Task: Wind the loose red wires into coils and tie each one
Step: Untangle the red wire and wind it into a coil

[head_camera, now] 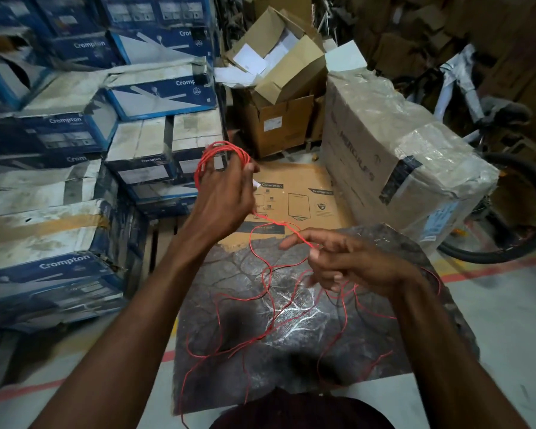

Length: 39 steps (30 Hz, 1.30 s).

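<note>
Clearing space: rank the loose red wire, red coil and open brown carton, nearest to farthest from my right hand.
1. loose red wire: pinched in the right hand.
2. red coil: up-left, around the left hand.
3. open brown carton: far back, centre.

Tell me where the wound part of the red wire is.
Head view, left of centre: the red coil is looped round the fingers of the left hand, raised before the stacked blue boxes; its strand runs down to the right hand.
</note>
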{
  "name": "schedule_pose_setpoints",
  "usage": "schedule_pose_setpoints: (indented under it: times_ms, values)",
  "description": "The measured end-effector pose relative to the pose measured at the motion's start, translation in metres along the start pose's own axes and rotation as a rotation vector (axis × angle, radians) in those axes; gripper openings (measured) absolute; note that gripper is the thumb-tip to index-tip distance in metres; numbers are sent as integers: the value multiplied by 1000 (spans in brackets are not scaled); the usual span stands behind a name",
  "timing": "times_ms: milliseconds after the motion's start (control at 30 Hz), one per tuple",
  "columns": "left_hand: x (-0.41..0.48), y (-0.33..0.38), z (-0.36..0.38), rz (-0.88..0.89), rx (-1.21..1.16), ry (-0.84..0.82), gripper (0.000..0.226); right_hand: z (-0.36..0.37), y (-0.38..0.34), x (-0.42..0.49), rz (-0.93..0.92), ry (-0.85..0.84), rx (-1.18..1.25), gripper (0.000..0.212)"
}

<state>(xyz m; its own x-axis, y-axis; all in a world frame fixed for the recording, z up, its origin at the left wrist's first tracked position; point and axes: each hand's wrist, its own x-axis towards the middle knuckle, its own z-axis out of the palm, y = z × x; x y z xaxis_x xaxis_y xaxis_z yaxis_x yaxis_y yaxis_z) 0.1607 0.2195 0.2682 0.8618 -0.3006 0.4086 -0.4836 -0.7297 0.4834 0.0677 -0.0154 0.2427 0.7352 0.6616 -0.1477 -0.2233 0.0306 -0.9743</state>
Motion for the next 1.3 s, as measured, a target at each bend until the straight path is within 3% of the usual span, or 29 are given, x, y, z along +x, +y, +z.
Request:
schedule_pose_setpoints:
  times_ms: [100,167,267,367,467,633,733,900,1067,1300]
  values:
    - [-6,-18,-4,13,99,-118,22,-3,-20,-11,31,53,-321,41]
    - [-12,-23,-7,9,121,-268,17,-5,-30,-12,-61,116,-473,39]
    - [-28,-26,-13,-85,-63,-489,25,-10,-37,-9,-219,307,-584,31]
    - [-47,-21,-21,-252,-466,-697,31,-20,-36,-2,-327,509,-578,21]
    - [-67,-2,-32,-401,-1070,-975,44,-26,-35,8,-393,688,-565,11]
    - [-79,19,-33,-310,-1912,-1153,52,-26,-19,26,-426,752,-508,14]
    - [-83,31,-26,-252,-2075,-1069,54,-27,-8,39,-428,810,-463,29]
    - [-68,43,-14,-211,-2134,-874,59,-20,19,53,-338,669,-560,36]
    - [-38,29,-14,-202,-2155,-695,59,-16,64,43,-257,696,-559,34]
    - [2,10,-28,-385,-1853,-160,56,38,116,15,22,650,-59,32]
